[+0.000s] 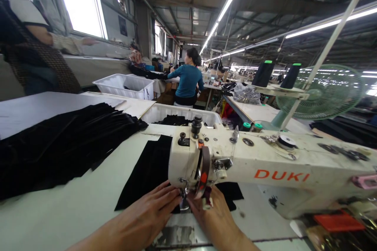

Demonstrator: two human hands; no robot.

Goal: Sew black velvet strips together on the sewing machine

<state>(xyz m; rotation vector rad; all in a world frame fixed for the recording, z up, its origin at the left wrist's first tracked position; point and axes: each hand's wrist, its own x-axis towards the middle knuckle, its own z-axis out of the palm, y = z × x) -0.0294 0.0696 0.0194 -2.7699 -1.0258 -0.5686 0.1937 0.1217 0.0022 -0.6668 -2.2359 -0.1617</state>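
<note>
Both hands at the needle, black cloth under the machine head

Your left hand (149, 213) lies palm down, fingers nearly straight and close together, with its tips on the black cloth (145, 174) just beside the presser foot (184, 200). It presses rather than grips, probably to hold the cloth flat where it meets the foot. Your right hand (222, 213) comes in from the other side, its thumb side near the foot; the machine head hides part of its fingers, so whether they pinch anything or how far they are open can't be told. With one hand on each side of the foot, you seem placed to steer the cloth from both edges — though your fingertips are very near the needle area.

The cloth spreads on the pale tabletop (97, 211) to the left of the sewing machine (247, 157), and black fabric (231, 194) shows beyond your right hand too; whether it is the same piece is unclear. A fanned pile of black pieces (59, 145) lies at your left, likely there so single layers are easy to reach. Behind the machine, a white bin (206, 116) holds more dark pieces — near enough, it seems, to serve this seat. Farther off, a co-worker in a teal top (188, 82) sits facing away
</note>
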